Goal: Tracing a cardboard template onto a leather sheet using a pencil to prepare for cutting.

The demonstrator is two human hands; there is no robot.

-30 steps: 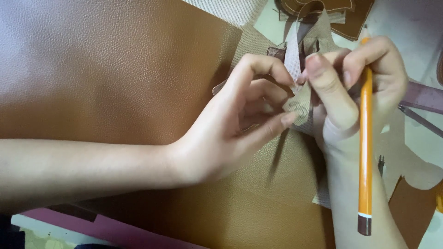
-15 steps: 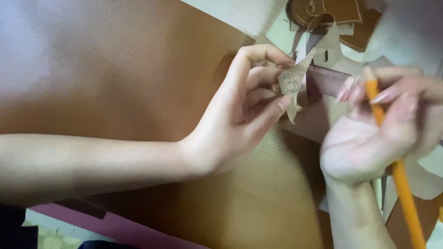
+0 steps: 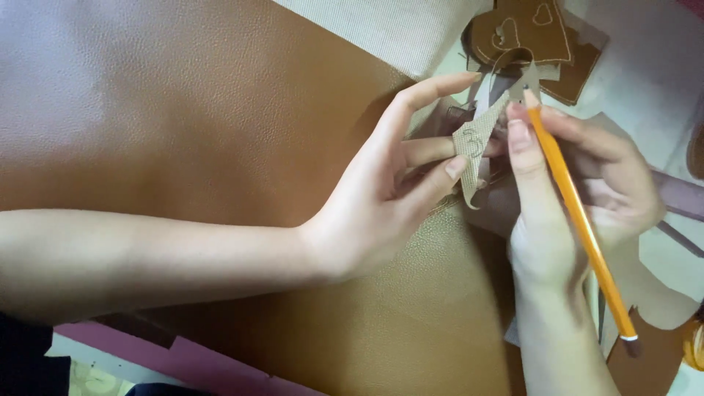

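Note:
My left hand (image 3: 389, 198) pinches a small beige woven fabric scrap (image 3: 471, 150) between thumb and middle fingers, index finger stretched out above it. The scrap stands on edge and carries a pencilled mark. My right hand (image 3: 579, 194) grips an orange pencil (image 3: 579, 220), its tip up beside the top of the scrap and its dark end pointing down to the lower right. Both hands hover over a large sheet of tan leather (image 3: 183, 139).
Cut brown leather pieces with stitched edges (image 3: 524, 33) lie at the top right beside a beige woven cloth (image 3: 389, 26). A beige paper pattern (image 3: 645, 286) and a purple strip (image 3: 678, 194) lie on the right. A pink board edge (image 3: 191, 363) shows at bottom left.
My right hand has come back in from the right and turned the pencil so its tip sits by the scrap. My left index finger has straightened out.

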